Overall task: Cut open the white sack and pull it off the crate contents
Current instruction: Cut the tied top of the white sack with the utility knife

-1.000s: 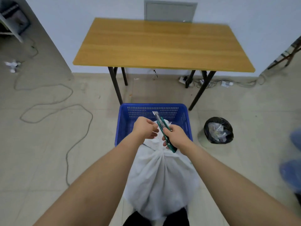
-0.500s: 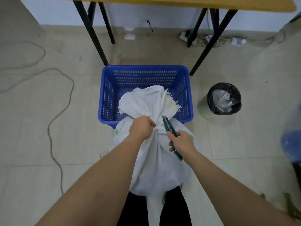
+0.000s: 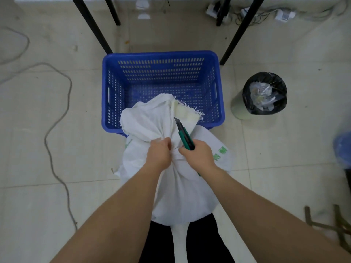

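The white sack (image 3: 176, 179) stands on the floor at 6 o'clock of the blue crate (image 3: 161, 56), judged soft, full and heavy. Its gathered neck is gripped by the left hand (image 3: 158, 153); the utility knife (image 3: 184, 134) is clasped in the right hand (image 3: 197, 153).

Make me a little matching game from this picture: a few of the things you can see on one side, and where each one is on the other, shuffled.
Things:
1. white sack
2. utility knife
3. blue crate
4. bin with black liner

Places:
A. on the floor, right of the crate
B. in the right hand
C. neck gripped by the left hand
D. beside the black table legs

Pairs: 1-C, 2-B, 3-D, 4-A
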